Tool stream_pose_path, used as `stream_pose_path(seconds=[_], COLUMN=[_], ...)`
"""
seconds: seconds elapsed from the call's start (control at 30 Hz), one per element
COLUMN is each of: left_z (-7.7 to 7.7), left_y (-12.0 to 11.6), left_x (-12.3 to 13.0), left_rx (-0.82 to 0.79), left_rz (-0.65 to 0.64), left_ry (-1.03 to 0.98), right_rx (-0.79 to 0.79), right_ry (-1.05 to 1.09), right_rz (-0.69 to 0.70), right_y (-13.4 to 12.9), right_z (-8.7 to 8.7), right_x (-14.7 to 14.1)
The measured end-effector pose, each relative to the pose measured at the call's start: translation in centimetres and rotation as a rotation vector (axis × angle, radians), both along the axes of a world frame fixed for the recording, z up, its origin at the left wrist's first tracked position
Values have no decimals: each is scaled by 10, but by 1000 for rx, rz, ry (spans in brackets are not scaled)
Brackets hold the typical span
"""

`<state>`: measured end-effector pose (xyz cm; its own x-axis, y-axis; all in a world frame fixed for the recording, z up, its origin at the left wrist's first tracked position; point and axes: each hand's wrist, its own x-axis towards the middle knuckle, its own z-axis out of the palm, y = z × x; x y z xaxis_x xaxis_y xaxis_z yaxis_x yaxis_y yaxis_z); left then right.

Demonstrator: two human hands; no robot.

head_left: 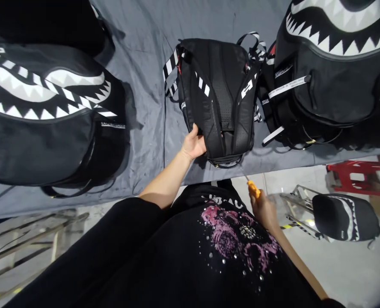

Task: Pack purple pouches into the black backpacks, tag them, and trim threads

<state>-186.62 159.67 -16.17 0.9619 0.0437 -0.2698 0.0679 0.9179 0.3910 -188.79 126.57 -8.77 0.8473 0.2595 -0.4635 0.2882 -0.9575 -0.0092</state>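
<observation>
A black backpack (222,98) lies back side up on the grey cloth, its padded shoulder straps facing me and its top handle toward the near edge. My left hand (194,144) is at its lower left, with the fingers tucked behind the left shoulder strap and the thumb raised against the bag's side. Those fingertips are hidden by the strap. My right hand (264,210) is closed round a screwdriver-like tool (254,189) with an orange handle and a thin metal shaft. This tool is held low, in front of the table edge, apart from the backpack.
Grey cloth (145,128) covers the table. Black backpacks with shark-mouth prints lie on the left (45,128) and right (340,81). Below the right side are a red plastic stool (353,177) and another printed bag (345,217) on a metal frame. A rack (26,244) stands lower left.
</observation>
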Motion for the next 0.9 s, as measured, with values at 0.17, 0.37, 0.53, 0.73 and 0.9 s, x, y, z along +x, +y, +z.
stream_pose_path(seconds=[0.17, 0.37, 0.53, 0.73, 0.9], left_z=[6, 17, 19, 8, 58], left_y=[-4, -34, -88, -110, -60], left_x=[6, -38, -39, 35, 69], left_rx=[58, 974, 2171, 2519, 2092], left_rz=[-18, 378, 323, -161, 142], left_ry=[39, 435, -25, 124, 123], right_rx=[44, 2, 31, 324, 741], right_ry=[21, -38, -13, 84, 58], right_rz=[93, 60, 25, -52, -292], right_y=[29, 31, 31, -13, -63], right_z=[-16, -21, -30, -38, -42], right_x=[-2, 15, 24, 42, 60])
